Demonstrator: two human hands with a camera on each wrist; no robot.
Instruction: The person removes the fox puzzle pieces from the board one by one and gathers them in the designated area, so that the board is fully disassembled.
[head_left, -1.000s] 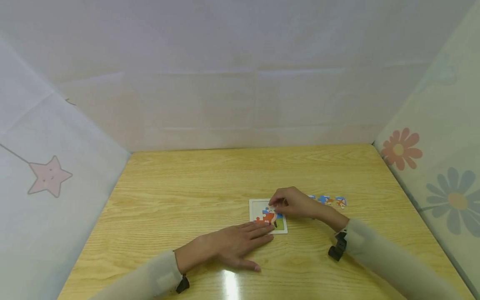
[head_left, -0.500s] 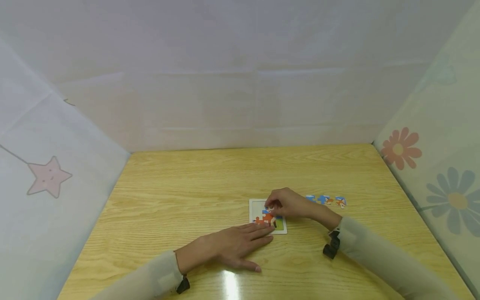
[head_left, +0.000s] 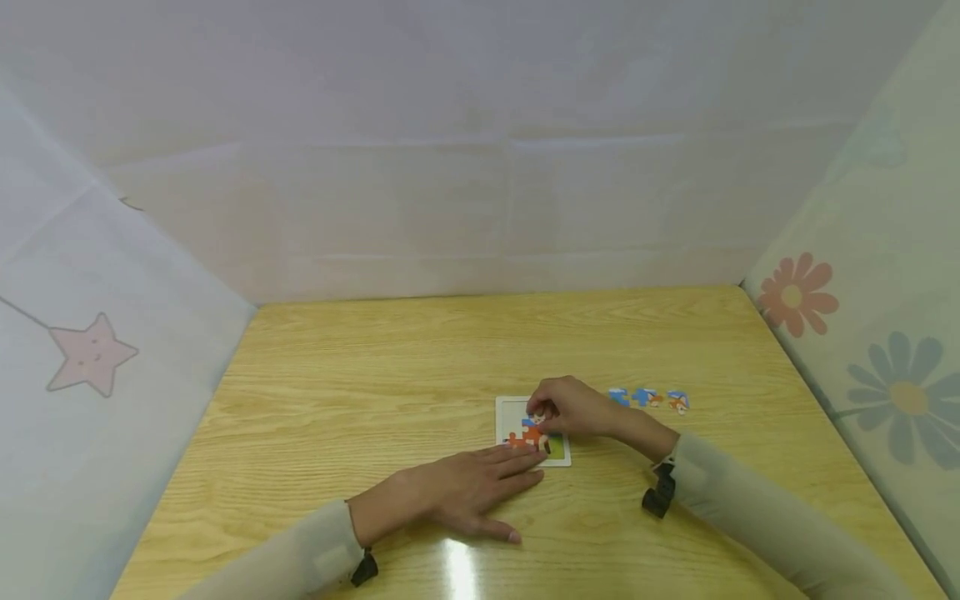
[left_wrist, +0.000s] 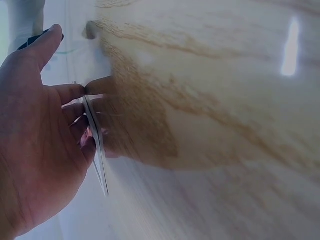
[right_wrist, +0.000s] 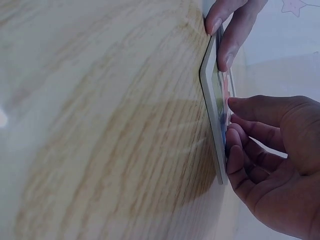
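On a light wood table, right of centre in the head view I watched from afar, lay one shallow square puzzle tray with a white rim. It was partly filled: I could make out joined pieces printed in orange-red, blue and green along its near and right parts, while the far left corner showed bare white bed. Hands covered some of them, so I could not count those fitted.

Two hands were at work. The left hand lay spread and palm down, its fingertips resting over the tray's near edge, thumb out on the wood. The right hand arched over the tray's far right part, thumb and fingers pinching one small blue-and-white piece low against the puzzle; I could not tell whether it sat fully in place.

Beyond the right hand, to the right of the tray, I counted three loose pieces in a row, mostly blue, two with orange.

Both sleeves were pale, each with one black wrist camera. White cloth walls enclosed the table, bearing one pink star on the left and two large flowers on the right.
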